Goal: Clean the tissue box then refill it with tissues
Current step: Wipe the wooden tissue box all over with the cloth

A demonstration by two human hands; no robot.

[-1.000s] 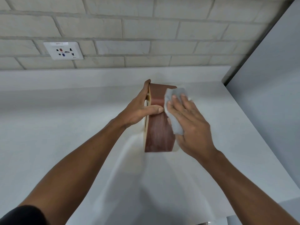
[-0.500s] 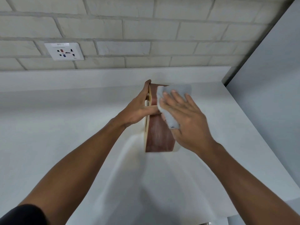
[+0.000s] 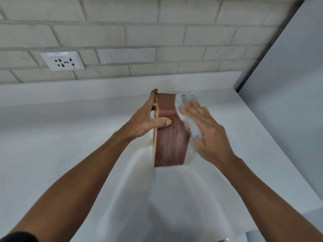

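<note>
Two hands, tissue box held between

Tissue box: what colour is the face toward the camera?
The tissue box is reddish-brown wood grain, shown best in head view.

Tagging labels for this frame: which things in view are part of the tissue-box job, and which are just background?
In the job:
tissue box, stood on edge
cloth, pressed to its side by the right hand
left hand, gripping the box

Just there:
wall socket
brick wall
counter
grey panel at right
</note>
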